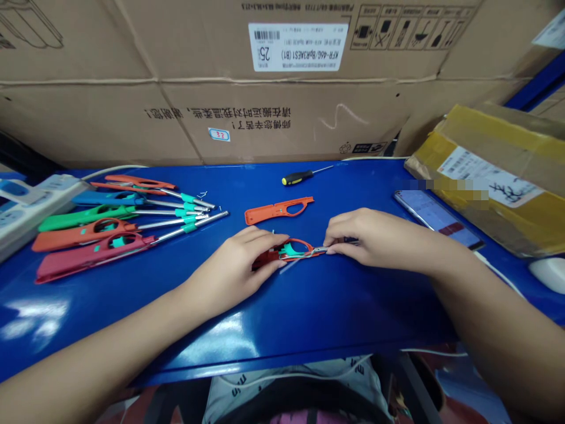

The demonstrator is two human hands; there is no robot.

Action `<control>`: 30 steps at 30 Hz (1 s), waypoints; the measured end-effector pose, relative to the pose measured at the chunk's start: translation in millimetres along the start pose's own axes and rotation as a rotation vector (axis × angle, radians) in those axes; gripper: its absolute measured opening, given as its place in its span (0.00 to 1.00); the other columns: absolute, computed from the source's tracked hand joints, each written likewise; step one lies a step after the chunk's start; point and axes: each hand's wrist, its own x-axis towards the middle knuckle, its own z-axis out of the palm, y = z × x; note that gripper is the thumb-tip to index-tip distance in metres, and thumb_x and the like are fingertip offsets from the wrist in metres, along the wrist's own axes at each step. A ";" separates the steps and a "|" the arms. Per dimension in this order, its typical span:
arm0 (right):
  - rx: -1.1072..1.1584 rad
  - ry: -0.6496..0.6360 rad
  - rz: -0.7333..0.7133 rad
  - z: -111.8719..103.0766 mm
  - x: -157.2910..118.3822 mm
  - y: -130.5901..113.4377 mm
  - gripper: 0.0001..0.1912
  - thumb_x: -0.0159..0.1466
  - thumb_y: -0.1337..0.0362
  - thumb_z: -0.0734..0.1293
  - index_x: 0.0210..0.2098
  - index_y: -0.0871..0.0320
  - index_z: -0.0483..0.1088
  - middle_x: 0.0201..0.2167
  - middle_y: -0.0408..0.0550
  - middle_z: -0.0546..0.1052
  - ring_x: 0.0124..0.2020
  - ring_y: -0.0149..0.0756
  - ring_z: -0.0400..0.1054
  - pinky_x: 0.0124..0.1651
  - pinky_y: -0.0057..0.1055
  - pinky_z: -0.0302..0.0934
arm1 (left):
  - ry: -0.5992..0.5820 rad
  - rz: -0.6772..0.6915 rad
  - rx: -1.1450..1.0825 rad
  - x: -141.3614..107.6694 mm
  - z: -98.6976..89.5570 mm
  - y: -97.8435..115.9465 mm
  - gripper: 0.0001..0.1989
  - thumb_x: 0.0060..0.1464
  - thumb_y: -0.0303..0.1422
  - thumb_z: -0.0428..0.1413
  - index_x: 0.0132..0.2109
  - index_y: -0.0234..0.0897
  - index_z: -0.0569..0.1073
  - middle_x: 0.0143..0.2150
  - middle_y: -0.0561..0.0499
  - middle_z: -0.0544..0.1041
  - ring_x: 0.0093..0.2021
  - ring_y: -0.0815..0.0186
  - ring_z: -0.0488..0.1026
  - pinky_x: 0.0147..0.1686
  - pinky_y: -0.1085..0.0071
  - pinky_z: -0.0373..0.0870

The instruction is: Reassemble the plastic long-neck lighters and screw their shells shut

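An opened orange gas lighter (304,243) lies low over the blue table, its green trigger and a thin wire showing. My left hand (247,259) is closed around its handle end, thumb below and fingers above. Pinched in the fingers of my right hand (359,240) is the lighter's metal tube, mostly hidden by the hand. Just beyond them rests a loose orange half shell (279,211). A screwdriver (300,176) with a black and yellow handle lies farther back.
Several lighters in red, orange, green and blue (103,200) lie at left beside a white power strip (35,206). A phone (436,218), a taped carton (494,171) and a white mouse (549,274) are at right. A large cardboard box (198,53) stands behind.
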 end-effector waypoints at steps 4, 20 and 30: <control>-0.018 0.012 -0.025 1.5 1.7 1.9 0.10 0.67 0.71 0.64 0.37 0.56 0.79 0.35 0.46 0.79 0.38 0.36 0.73 0.42 0.32 0.62 | 0.008 -0.014 -0.013 -0.4 0.9 -0.6 0.16 0.62 0.32 0.59 0.56 0.34 0.76 0.45 0.44 0.81 0.45 0.59 0.77 0.44 0.61 0.77; -0.292 -0.053 0.031 5.9 -2.0 -20.4 0.12 0.64 0.78 0.61 0.33 0.58 0.73 0.33 0.48 0.75 0.38 0.40 0.69 0.39 0.35 0.56 | 0.012 -0.024 -0.003 0.7 0.9 -0.4 0.15 0.61 0.31 0.60 0.55 0.33 0.77 0.47 0.45 0.82 0.46 0.59 0.78 0.47 0.62 0.76; -0.311 0.002 0.031 4.6 -3.1 -18.4 0.08 0.69 0.66 0.65 0.37 0.57 0.76 0.37 0.49 0.78 0.41 0.42 0.72 0.42 0.37 0.60 | 0.027 -0.034 -0.011 0.8 3.2 -3.5 0.15 0.61 0.32 0.60 0.54 0.34 0.77 0.46 0.45 0.82 0.46 0.59 0.78 0.46 0.61 0.76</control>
